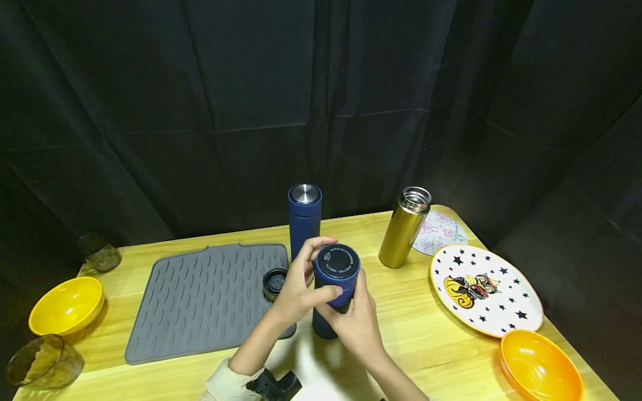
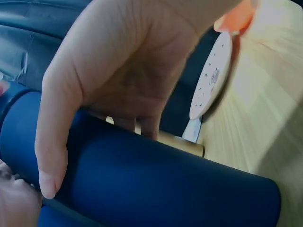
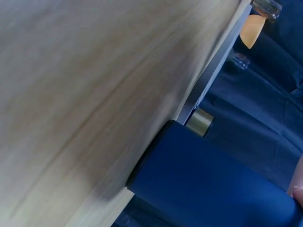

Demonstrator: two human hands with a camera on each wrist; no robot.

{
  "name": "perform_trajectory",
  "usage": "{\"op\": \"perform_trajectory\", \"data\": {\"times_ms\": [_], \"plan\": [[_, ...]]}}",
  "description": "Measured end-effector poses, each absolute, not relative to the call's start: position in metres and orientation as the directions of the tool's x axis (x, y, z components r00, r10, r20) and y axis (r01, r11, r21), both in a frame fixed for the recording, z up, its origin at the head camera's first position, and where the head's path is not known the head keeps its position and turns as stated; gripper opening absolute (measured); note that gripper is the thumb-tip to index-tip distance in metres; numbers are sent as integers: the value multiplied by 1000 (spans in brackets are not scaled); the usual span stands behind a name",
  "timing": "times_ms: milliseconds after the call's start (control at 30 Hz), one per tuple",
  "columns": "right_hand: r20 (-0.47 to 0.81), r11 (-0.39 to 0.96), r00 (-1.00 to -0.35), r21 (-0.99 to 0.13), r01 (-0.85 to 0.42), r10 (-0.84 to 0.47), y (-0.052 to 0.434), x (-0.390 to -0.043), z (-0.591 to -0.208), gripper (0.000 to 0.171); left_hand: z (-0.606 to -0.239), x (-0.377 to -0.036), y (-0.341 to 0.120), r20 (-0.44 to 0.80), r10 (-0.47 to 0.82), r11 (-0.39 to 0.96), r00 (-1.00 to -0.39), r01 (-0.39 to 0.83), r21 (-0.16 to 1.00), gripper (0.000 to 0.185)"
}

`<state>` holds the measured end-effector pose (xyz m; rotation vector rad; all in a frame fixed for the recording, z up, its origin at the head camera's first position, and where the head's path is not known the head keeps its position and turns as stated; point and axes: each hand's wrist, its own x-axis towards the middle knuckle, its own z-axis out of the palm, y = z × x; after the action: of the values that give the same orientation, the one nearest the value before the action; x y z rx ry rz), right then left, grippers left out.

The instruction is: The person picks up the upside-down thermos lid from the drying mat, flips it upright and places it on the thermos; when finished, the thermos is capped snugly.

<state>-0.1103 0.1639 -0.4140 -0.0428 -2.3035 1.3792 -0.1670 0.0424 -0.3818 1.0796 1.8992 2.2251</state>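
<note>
A blue thermos (image 2: 165, 175) stands upright on the table, with a black disc printed in white on its top. My left hand (image 1: 296, 292) grips it near the top, fingers behind and thumb across the front. Lower down, my right hand (image 1: 358, 326) holds the body; in the left wrist view its thumb (image 2: 52, 156) lies over the blue side just below a seam. Directly behind stands another blue thermos (image 1: 305, 220) with a silver disc on its lid. A black lid with a gold band (image 1: 275, 281) rests at the right side of the grey mat, beside my left hand.
The ridged grey mat (image 1: 200, 301) lies on the left. A gold thermos (image 1: 398, 236) stands lidless at back right, by a patterned round sheet (image 1: 436, 234). Further right are a star-patterned plate (image 1: 501, 278) and an orange bowl (image 1: 541, 367); far left, a yellow bowl (image 1: 67, 306) and two glasses.
</note>
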Motion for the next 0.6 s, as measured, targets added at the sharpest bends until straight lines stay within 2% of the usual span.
{"op": "perform_trajectory", "data": {"times_ms": [67, 167, 233, 367, 500, 600], "plan": [[363, 490, -897, -847, -205, 252, 164, -111, -414, 69, -381, -167, 43, 485, 447, -259, -752, 410, 874, 68], [388, 502, -892, -833, -232, 232, 165, -111, -415, 69, -382, -164, 48, 520, 353, -144, -778, 503, 852, 72], [398, 507, -890, -827, -244, 222, 165, -111, -415, 69, -383, -163, 50, 508, 306, -107, -805, 502, 858, 78], [376, 493, -896, -841, -223, 235, 164, -111, -415, 70, -384, -163, 48, 530, 354, -248, -771, 469, 848, 80], [384, 488, -893, -840, -235, 232, 164, -111, -415, 72, -381, -163, 47, 519, 341, -162, -784, 495, 854, 79], [379, 483, -895, -845, -231, 234, 164, -110, -416, 73, -381, -164, 46, 519, 360, -202, -775, 479, 854, 73]]}}
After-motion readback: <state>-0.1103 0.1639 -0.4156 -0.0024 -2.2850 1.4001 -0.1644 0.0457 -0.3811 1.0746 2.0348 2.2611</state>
